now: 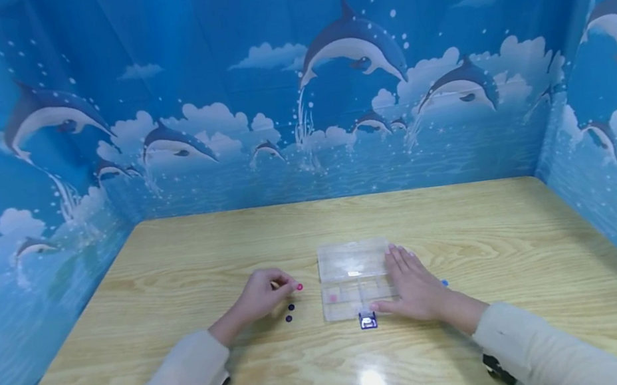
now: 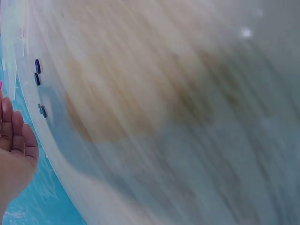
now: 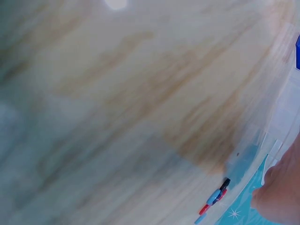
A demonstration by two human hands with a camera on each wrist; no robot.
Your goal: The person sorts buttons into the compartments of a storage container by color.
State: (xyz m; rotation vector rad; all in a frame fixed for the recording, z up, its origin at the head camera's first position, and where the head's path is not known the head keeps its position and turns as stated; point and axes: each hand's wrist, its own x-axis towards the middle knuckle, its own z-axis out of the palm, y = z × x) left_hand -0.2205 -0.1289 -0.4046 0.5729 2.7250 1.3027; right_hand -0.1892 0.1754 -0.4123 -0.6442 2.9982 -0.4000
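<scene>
My left hand (image 1: 266, 291) pinches a small red-pink button (image 1: 300, 287) between thumb and fingertips, just left of a clear compartment box (image 1: 342, 312). The box lies with its transparent lid (image 1: 349, 260) folded back, and a pink piece (image 1: 333, 297) shows in a left compartment. Two dark buttons (image 1: 289, 319) lie on the table below the left hand; in the left wrist view there are three dark buttons (image 2: 37, 78). My right hand (image 1: 417, 286) rests on the box's right side with its fingers straight, covering part of it. A blue-purple clasp (image 1: 368, 320) sits at the front edge.
Beyond the right hand lies a blue button (image 1: 445, 282); the right wrist view shows several red, blue and black buttons (image 3: 214, 197) there. The wood-grain table (image 1: 253, 376) is bordered by a blue dolphin-print curtain (image 1: 258, 180) at the back and sides.
</scene>
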